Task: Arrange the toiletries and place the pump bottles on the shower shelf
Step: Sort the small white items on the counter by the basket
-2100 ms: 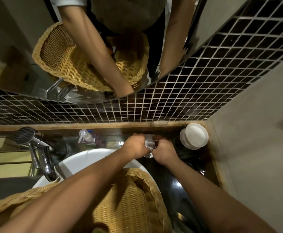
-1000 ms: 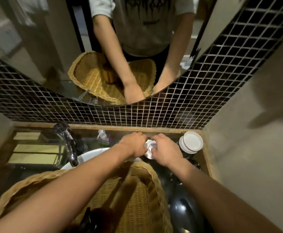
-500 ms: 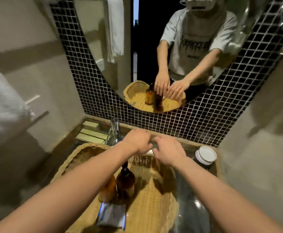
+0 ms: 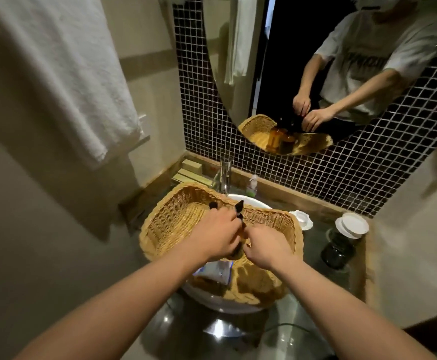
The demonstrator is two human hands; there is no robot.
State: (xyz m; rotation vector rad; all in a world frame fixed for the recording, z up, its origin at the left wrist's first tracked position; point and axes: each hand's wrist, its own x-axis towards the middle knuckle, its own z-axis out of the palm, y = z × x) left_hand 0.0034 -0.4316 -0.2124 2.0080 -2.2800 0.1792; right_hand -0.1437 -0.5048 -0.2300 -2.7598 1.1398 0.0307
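Nearest the camera, two bare forearms reach in from 6 o'clock over a glossy dark counter [image 4: 303, 336]. The left hand [image 4: 213, 237] and right hand [image 4: 268, 246] meet above a wicker basket [image 4: 176, 216] that sits on a white basin [image 4: 217, 301]. Between them stands an amber pump bottle [image 4: 243, 231] with a black pump head; the fingers of both hands curl in close around it, but whether either truly grips it cannot be told. A second black pump head [image 4: 32, 205] shows just past the left hand at 11 o'clock. A blue-and-white packet [image 4: 216, 272] lies in the basket under the wrists.

At 3 o'clock of the basket, a white dish [image 4: 302, 219] rests on the counter, and further right a dark jar [image 4: 338, 252] with a white lid [image 4: 352, 226]. Behind the basket at 12 o'clock stand a chrome faucet [image 4: 224, 175] and a small clear pump bottle [image 4: 252, 187]. Beyond, a mirror [image 4: 238, 48] on the mosaic-tiled wall [image 4: 199, 113] reflects the person, and a white towel [image 4: 64, 68] hangs at 10 o'clock.
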